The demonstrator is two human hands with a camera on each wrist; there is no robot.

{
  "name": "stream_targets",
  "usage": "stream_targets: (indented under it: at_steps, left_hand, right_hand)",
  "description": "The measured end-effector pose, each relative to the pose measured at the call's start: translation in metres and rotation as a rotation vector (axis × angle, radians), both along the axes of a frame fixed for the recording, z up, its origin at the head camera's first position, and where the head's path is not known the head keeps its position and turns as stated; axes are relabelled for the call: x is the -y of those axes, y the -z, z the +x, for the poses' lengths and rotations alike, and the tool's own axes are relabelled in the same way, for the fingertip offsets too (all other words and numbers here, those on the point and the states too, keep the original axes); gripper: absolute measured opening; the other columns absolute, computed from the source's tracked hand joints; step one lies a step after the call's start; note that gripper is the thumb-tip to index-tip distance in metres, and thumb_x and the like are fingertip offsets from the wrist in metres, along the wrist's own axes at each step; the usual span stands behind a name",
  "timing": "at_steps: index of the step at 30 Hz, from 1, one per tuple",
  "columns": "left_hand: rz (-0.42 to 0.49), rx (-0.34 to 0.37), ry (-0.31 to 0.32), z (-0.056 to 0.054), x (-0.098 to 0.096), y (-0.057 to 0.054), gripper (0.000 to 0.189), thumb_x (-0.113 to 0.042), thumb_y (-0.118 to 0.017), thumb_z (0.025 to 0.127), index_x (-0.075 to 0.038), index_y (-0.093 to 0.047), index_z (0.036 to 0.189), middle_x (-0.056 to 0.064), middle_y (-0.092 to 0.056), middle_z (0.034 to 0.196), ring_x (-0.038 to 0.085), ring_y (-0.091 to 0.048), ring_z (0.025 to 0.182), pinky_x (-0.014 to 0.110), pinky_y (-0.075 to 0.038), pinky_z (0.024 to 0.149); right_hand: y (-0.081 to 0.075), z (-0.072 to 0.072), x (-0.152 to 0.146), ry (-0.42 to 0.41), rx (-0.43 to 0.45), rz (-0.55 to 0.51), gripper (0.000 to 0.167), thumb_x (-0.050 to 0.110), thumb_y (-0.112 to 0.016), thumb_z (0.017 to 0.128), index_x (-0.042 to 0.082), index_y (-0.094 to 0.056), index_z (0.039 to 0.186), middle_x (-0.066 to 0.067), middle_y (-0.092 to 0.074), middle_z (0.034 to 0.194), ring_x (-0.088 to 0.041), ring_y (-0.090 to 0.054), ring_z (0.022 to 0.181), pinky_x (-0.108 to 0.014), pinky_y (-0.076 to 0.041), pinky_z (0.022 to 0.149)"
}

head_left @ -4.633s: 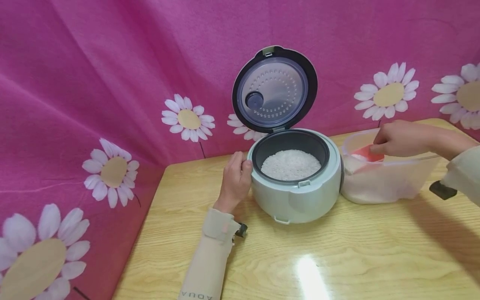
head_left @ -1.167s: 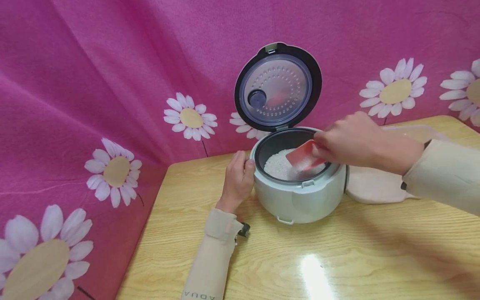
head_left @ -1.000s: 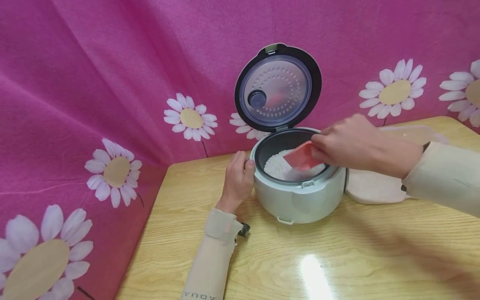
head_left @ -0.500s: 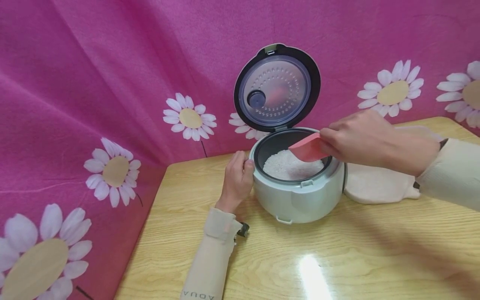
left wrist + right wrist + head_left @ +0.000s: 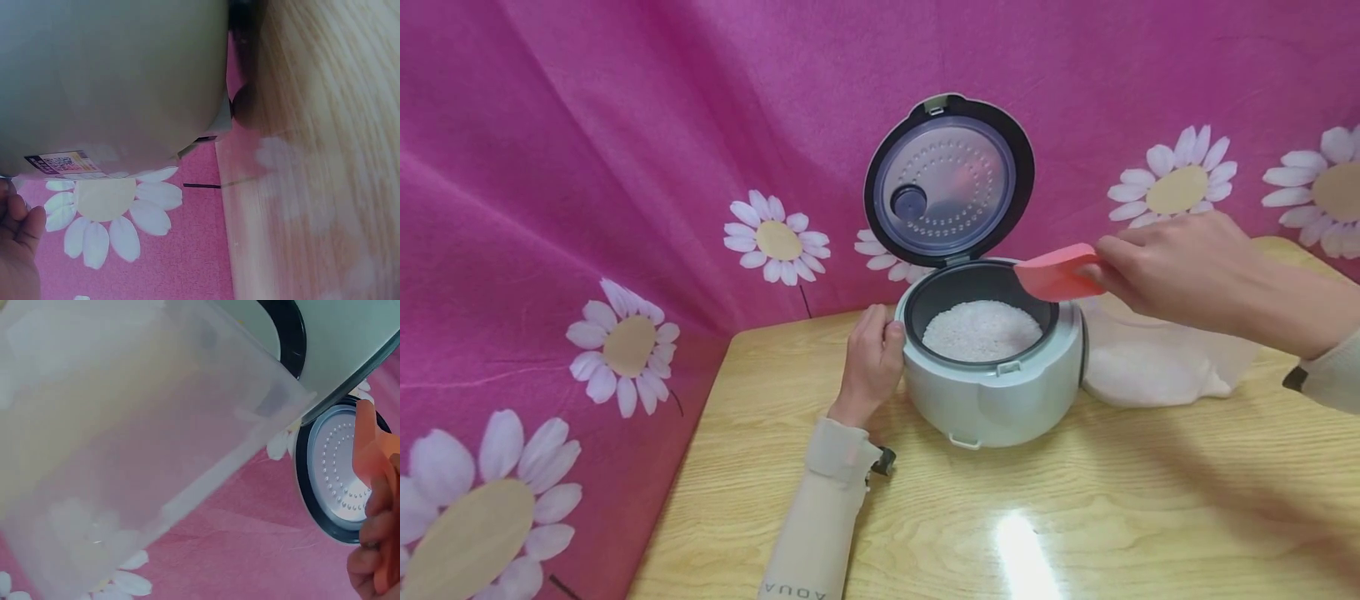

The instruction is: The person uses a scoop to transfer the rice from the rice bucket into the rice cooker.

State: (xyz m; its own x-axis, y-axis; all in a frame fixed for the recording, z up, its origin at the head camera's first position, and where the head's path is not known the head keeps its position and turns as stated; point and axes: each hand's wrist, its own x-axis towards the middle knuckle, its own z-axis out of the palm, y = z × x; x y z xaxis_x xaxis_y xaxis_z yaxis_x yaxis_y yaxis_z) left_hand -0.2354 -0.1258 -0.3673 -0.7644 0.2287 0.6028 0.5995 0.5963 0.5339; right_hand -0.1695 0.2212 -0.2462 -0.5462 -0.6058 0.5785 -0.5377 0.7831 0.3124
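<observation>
A pale green rice cooker [image 5: 992,404] stands on the table, its lid [image 5: 958,179] raised. White rice [image 5: 981,332] lies in the dark inner pot. At the cooker's left side, my left hand [image 5: 871,362] grips the rim with curled fingers; the left wrist view catches only part of that hand [image 5: 17,250] beside the cooker's wall. My right hand [image 5: 1195,271] holds a red-orange scoop [image 5: 1056,275] by its handle, over the pot's right rim. In the right wrist view, fingers wrap the handle of the scoop [image 5: 370,456]. Whether anything is in the scoop is hidden.
Right of the cooker, against or very near it, stands a translucent plastic container [image 5: 1157,367] with white contents, partly under the right forearm. A pink cloth [image 5: 820,100] with daisies hangs behind the wooden table [image 5: 940,533].
Earlier the right hand had the scoop inside the container, then tipped it low over the pot. Now the scoop has risen and moved right to the pot's edge. The left hand stays put.
</observation>
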Motion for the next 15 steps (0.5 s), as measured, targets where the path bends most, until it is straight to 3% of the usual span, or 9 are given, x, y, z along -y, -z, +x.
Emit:
stream_targets:
  at_steps: [1, 2, 5, 8, 15]
  left_hand:
    - [0.000, 0.000, 0.001, 0.000, 0.000, 0.000, 0.030, -0.028, -0.038, 0.101, -0.002, -0.052, 0.092, 0.014, -0.052, 0.086, 0.023, -0.052, 0.083, 0.028, -0.042, 0.074]
    - [0.001, -0.001, 0.002, 0.000, 0.000, 0.000, 0.030, -0.028, -0.038, 0.101, -0.002, -0.051, 0.092, 0.013, -0.052, 0.086, 0.023, -0.052, 0.083, 0.028, -0.042, 0.074]
    - [0.002, -0.003, 0.003, 0.000, -0.001, 0.001, 0.030, -0.027, -0.038, 0.101, -0.002, -0.051, 0.092, 0.013, -0.051, 0.085, 0.023, -0.051, 0.082, 0.028, -0.042, 0.073]
    - [-0.001, -0.003, 0.002, 0.000, -0.001, 0.002, 0.029, -0.027, -0.038, 0.101, -0.003, -0.051, 0.092, 0.013, -0.051, 0.085, 0.023, -0.051, 0.082, 0.027, -0.042, 0.073]
    - [0.001, -0.005, 0.000, 0.000, 0.000, 0.002, 0.029, -0.027, -0.038, 0.101, -0.002, -0.051, 0.091, 0.014, -0.051, 0.085, 0.024, -0.052, 0.083, 0.028, -0.042, 0.074]
  right_hand:
    - [0.002, 0.004, -0.004, 0.022, 0.017, 0.001, 0.028, 0.019, -0.079, 0.078, 0.014, -0.051, 0.075, 0.005, -0.037, 0.054, -0.011, -0.028, 0.046, -0.026, -0.021, 0.044]
    - [0.004, 0.007, -0.007, 0.035, 0.021, 0.000, 0.028, 0.026, -0.072, 0.089, 0.014, -0.050, 0.076, 0.005, -0.036, 0.054, -0.012, -0.027, 0.046, -0.026, -0.021, 0.045]
    - [0.010, 0.020, -0.017, 0.108, 0.076, -0.001, 0.044, 0.048, -0.040, 0.107, 0.015, -0.049, 0.080, 0.005, -0.032, 0.057, -0.011, -0.024, 0.047, -0.026, -0.021, 0.046]
    - [0.016, 0.029, -0.026, 0.104, 0.059, -0.020, 0.068, 0.067, -0.007, 0.100, 0.016, -0.047, 0.079, 0.008, -0.028, 0.058, -0.008, -0.019, 0.049, -0.024, -0.019, 0.048]
    - [0.033, 0.036, -0.036, -0.111, -0.098, -0.122, 0.063, 0.061, -0.024, 0.107, 0.013, -0.053, 0.077, 0.014, -0.032, 0.058, 0.000, -0.026, 0.053, -0.018, -0.022, 0.047]
